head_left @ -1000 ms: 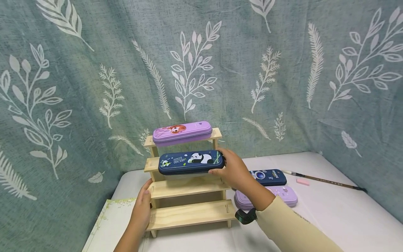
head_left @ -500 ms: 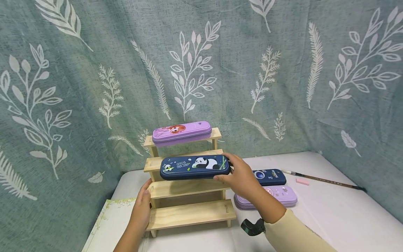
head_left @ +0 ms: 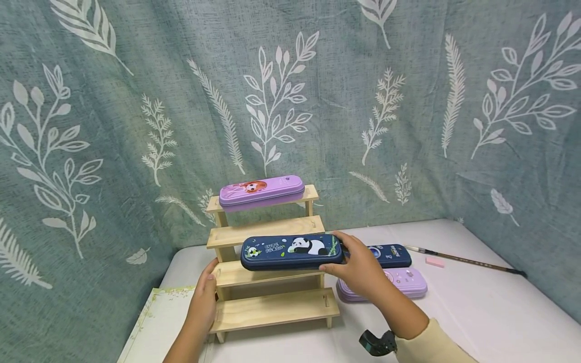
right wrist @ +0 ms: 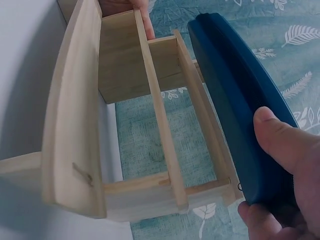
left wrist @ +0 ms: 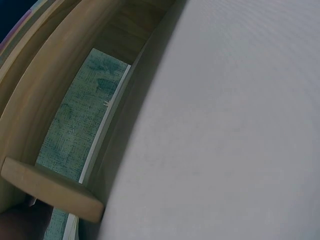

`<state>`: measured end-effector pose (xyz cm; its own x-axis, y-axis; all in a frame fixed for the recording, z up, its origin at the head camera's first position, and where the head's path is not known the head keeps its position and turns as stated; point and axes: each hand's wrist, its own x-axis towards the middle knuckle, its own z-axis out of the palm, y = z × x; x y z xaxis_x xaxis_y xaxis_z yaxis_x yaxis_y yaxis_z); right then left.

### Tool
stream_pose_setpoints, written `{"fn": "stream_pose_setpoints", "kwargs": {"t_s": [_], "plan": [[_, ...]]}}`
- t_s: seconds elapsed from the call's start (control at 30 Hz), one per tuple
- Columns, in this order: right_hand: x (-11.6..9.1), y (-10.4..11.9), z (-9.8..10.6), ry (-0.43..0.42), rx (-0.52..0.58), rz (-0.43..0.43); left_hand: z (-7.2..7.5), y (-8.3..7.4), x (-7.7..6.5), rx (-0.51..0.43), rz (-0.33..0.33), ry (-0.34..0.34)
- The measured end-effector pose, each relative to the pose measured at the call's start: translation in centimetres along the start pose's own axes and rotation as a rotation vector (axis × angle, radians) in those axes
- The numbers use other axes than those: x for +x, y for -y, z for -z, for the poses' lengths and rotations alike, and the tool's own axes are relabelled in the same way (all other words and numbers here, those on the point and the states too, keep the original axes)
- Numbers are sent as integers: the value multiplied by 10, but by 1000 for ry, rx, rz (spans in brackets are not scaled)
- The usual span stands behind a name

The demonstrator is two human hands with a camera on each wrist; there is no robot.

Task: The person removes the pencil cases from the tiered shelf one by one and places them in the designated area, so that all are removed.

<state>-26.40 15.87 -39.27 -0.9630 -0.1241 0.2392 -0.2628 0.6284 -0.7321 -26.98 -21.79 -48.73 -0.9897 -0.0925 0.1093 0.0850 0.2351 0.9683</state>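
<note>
My right hand [head_left: 363, 264] pinches the right end of a navy pencil case [head_left: 290, 252] with a panda on its lid. In the head view the case overlaps the second and third steps of a wooden tiered stand [head_left: 277, 310]. The right wrist view shows my thumb pressed on the zipped side of the case [right wrist: 235, 100]. My left hand [head_left: 204, 297] holds the left side of the stand, thumb in front; its fingers [right wrist: 148, 25] show at the side panel in the right wrist view. On the top step lies a purple pencil case [head_left: 263, 192] with a red-haired girl.
Right of the stand lie another navy pencil case [head_left: 397, 254] and a lilac one [head_left: 408, 285], partly behind my right arm. Further right are a pink eraser [head_left: 434, 262] and a long brush [head_left: 467, 259]. A pale leaf-edged sheet [head_left: 159, 312] lies at left. A patterned curtain [head_left: 317, 101] hangs behind.
My right hand has brought the panda pencil case down, nearer and to the right, away from the second step, which now shows more. My left hand has stayed at the stand.
</note>
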Motion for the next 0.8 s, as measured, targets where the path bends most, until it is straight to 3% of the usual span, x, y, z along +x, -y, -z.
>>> {"fn": "stream_pose_setpoints", "kwargs": {"t_s": [0.6, 0.8], "plan": [[-24, -27, 9, 7, 34, -24, 2, 0, -1, -9, -5, 19], [-30, -37, 13, 22, 122, -19, 2, -1, -2, -4, -13, 24]]}}
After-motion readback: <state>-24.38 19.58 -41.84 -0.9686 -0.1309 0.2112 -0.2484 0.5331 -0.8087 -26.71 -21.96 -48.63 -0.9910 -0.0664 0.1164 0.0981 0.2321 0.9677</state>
